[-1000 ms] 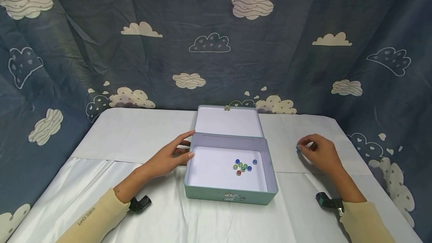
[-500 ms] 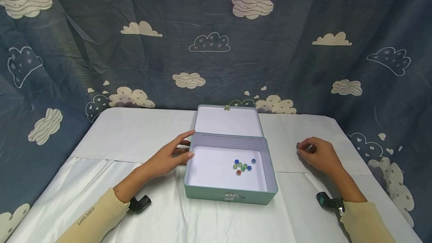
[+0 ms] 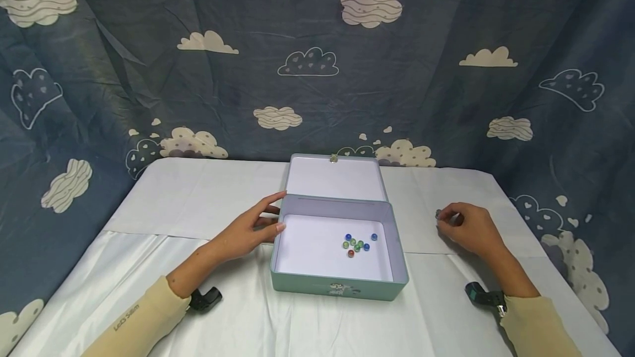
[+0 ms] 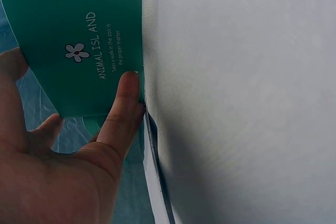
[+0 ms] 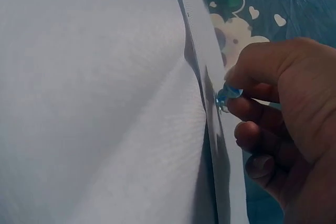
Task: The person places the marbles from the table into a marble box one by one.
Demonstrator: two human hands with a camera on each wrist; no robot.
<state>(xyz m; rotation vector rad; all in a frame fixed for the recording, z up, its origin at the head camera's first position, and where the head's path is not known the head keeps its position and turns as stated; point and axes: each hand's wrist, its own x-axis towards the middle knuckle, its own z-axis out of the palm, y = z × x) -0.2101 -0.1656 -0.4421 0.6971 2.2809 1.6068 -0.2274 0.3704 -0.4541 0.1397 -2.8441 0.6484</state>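
Observation:
My right hand [image 3: 471, 227] is close over the white cloth, right of the box. Thumb and forefinger pinch a clear blue glass marble [image 5: 232, 89]; in the head view the fingers largely hide it. An uncovered green tin box [image 3: 339, 289] with a pale inside stands in the middle. Several marbles lie on its floor: a red marble [image 3: 351, 253], green ones and blue ones, with one blue marble [image 3: 374, 237] apart at the right. My left hand [image 3: 248, 233] rests spread at the box's left wall, its fingertips on the printed green side [image 4: 79, 19].
The box's lid [image 3: 337, 178] is folded back behind it, a small metal clasp [image 3: 334, 158] at its far edge. White cloth [image 3: 208, 180] covers the table, with a seam across it. A dark blue curtain [image 3: 317, 26] with cloud prints hangs behind.
My right hand has lowered slightly toward me, and less of the blue marble shows between its fingers. The left hand and the box stay in place.

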